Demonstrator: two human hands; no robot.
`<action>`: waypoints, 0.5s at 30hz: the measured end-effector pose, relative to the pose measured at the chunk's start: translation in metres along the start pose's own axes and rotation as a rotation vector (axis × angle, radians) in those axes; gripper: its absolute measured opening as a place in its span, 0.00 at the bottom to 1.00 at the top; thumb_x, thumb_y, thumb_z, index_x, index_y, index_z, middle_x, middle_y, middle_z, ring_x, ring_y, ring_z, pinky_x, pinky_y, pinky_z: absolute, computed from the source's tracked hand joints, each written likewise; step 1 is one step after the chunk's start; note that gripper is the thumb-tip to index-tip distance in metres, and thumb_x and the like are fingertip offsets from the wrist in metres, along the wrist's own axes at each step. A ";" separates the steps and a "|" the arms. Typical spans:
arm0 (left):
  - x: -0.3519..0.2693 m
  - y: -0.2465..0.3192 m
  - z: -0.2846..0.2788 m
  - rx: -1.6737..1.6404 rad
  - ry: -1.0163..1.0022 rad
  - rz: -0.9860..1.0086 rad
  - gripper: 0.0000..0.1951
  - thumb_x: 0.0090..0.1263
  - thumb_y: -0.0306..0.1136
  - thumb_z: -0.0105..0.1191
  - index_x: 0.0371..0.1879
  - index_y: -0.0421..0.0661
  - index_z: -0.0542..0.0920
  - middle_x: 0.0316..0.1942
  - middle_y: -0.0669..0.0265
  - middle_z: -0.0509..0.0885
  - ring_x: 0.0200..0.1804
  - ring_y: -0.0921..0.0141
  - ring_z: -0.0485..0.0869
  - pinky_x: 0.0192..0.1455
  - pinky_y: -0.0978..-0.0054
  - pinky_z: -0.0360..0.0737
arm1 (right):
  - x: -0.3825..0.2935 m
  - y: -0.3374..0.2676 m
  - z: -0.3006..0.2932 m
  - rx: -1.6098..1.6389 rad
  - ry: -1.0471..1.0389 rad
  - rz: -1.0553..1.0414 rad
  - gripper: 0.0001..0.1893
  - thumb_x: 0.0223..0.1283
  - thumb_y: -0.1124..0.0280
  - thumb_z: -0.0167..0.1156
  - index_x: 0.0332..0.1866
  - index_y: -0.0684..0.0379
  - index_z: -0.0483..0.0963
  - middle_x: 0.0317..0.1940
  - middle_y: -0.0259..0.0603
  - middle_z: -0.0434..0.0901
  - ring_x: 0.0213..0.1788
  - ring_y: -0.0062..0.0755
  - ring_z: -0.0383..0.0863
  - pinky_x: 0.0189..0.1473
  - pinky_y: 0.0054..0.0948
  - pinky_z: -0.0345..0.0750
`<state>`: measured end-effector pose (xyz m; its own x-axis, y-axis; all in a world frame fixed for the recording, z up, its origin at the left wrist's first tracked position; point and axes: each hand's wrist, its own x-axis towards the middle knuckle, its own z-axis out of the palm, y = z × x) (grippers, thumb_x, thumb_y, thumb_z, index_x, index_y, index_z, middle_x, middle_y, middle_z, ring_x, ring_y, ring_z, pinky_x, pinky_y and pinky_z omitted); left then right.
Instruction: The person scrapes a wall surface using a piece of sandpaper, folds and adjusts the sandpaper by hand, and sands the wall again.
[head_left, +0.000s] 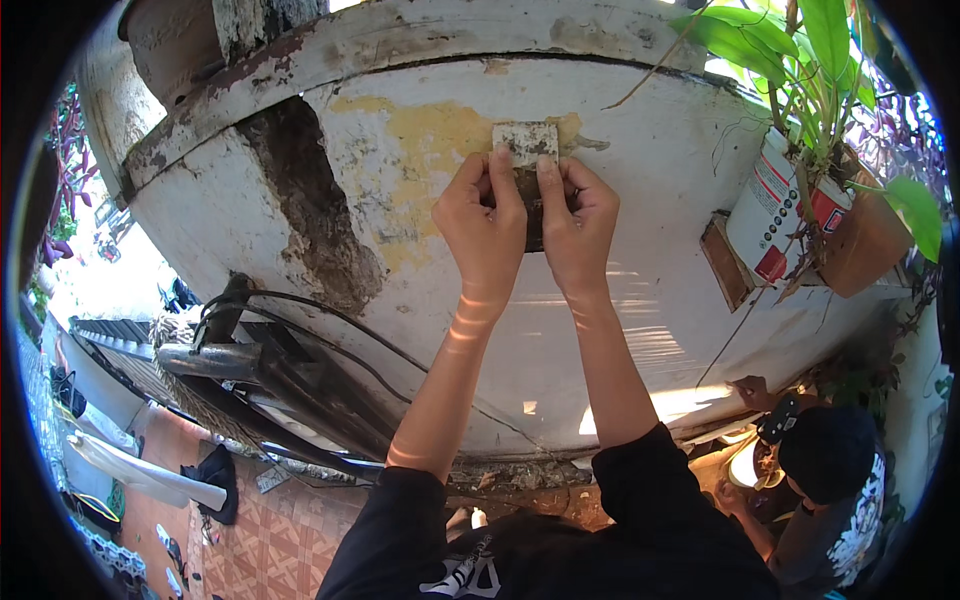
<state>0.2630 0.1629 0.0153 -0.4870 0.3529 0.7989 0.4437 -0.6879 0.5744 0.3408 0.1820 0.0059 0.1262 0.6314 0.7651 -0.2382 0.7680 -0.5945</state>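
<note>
My left hand (487, 202) and my right hand (577, 210) are side by side in front of a white-painted wall (630, 202). Between them they grip a small flat rectangular plate (525, 139), thumbs on its near face. Its upper part is white and speckled with dark flakes; lower down it looks dark brown. Much of it is hidden by my fingers, and whether its top edge touches the wall cannot be told. Around and left of the plate, the paint has come away to a yellowish patch (424, 139).
A dark broken gap (311, 202) runs down the wall's left. Potted plants, one in a white printed bucket (765, 202), stand at right. Dark pipes (285, 382) and a cable (352, 326) lie lower left. At lower right another person (825, 480) is beside a light-coloured bucket (745, 465).
</note>
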 end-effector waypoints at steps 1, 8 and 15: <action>0.001 0.001 0.001 0.003 0.003 0.002 0.15 0.72 0.31 0.54 0.22 0.37 0.74 0.11 0.68 0.65 0.19 0.81 0.59 0.18 0.78 0.56 | 0.002 -0.002 0.000 -0.002 0.001 0.003 0.13 0.68 0.74 0.57 0.25 0.66 0.72 0.18 0.26 0.70 0.23 0.10 0.61 0.23 0.19 0.59; 0.030 0.020 0.019 -0.092 0.079 0.043 0.16 0.72 0.31 0.53 0.21 0.35 0.73 0.12 0.66 0.67 0.20 0.80 0.61 0.20 0.76 0.60 | 0.048 -0.030 0.003 -0.093 -0.058 -0.143 0.14 0.67 0.70 0.56 0.28 0.70 0.73 0.16 0.32 0.73 0.23 0.12 0.66 0.24 0.22 0.64; -0.007 0.006 -0.002 -0.076 -0.014 -0.048 0.16 0.72 0.31 0.54 0.21 0.36 0.74 0.11 0.69 0.67 0.19 0.82 0.61 0.19 0.79 0.59 | -0.005 -0.009 -0.006 -0.060 -0.010 0.023 0.13 0.67 0.73 0.57 0.27 0.68 0.72 0.18 0.27 0.71 0.23 0.11 0.64 0.23 0.19 0.61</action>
<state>0.2678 0.1550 0.0132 -0.4956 0.3948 0.7736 0.3615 -0.7161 0.5971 0.3481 0.1722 0.0059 0.1118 0.6483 0.7532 -0.1824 0.7584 -0.6257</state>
